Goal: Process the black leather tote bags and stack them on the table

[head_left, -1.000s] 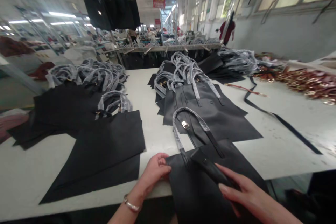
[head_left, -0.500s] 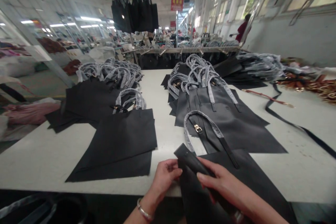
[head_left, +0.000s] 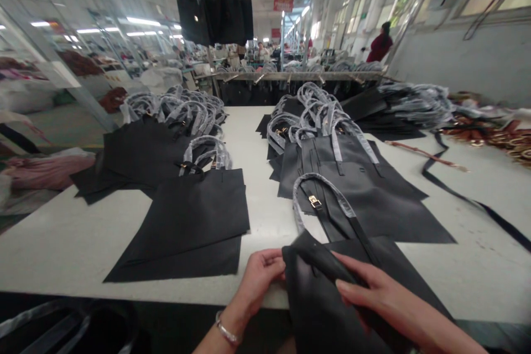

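Note:
My left hand (head_left: 258,279), with a silver bangle at the wrist, pinches the left edge of a black leather bag panel (head_left: 313,304) at the table's front edge. My right hand (head_left: 379,290) is closed around a folded-over part of the same panel, thumb on top. Some of its fingers are hidden behind the leather. Just beyond, a plastic-wrapped handle (head_left: 346,206) arches up, and inside it lies a strap with a gold buckle (head_left: 315,202). The panel's lower part runs out of view.
Black bag panels with wrapped handles are stacked on the left (head_left: 194,204) and right (head_left: 373,193) of the white table (head_left: 261,177). A long black strap (head_left: 468,196) and a brown strap (head_left: 427,155) lie at right. Finished-looking black bags (head_left: 215,19) hang overhead. A person (head_left: 379,44) stands far back.
My right hand has shifted right and slightly down with the folded leather, and the panel's top corner has tilted right. My left hand keeps its pinch on the edge.

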Available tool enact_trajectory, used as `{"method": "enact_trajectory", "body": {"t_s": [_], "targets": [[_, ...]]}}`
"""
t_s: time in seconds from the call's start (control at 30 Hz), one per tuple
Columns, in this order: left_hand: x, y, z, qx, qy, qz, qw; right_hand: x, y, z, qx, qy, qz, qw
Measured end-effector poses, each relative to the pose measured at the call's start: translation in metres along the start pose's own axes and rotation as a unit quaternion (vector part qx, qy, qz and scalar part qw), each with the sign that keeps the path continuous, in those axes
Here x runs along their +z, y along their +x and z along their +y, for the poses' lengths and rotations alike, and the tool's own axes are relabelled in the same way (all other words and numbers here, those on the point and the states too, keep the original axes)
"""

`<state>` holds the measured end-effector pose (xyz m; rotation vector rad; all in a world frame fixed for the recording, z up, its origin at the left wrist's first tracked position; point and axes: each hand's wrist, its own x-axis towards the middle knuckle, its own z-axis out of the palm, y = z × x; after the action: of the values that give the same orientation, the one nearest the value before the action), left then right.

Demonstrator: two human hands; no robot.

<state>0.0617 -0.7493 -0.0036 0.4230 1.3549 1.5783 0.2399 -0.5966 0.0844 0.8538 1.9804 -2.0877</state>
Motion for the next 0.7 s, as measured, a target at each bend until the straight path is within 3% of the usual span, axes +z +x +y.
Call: {"method": "enact_trajectory", "body": {"t_s": [0.13, 0.27, 0.43, 0.5, 0.6, 0.7], "targets": [[-0.004, 0.001, -0.001, 0.012, 0.017, -0.003, 1.0, 0.007, -0.004, 0.001, 0.031, -0.005, -0.035, 0.999], [-0.008, 0.004, 0.002, 0.026, 0.017, 0.016, 0.999, 0.016, 0.007, 0.002, -0.007, 0.012, -0.021, 1.0], [-0.008, 0.003, 0.002, 0.024, 0.044, -0.021, 0.999, 0.018, 0.012, 0.004, -0.023, 0.008, -0.043, 0.999], [-0.008, 0.005, 0.0, 0.028, 0.056, -0.025, 0.998, 0.018, 0.016, 0.004, -0.033, 0.002, -0.013, 0.999], [-0.008, 0.006, -0.005, 0.053, 0.103, 0.047, 0.992, 0.009, 0.019, 0.003, -0.039, -0.033, 0.081, 0.995], [-0.005, 0.002, -0.01, 0.159, 0.248, 0.173, 0.94, -0.011, 0.008, 0.009, -0.004, -0.046, 0.107, 0.993]]}}
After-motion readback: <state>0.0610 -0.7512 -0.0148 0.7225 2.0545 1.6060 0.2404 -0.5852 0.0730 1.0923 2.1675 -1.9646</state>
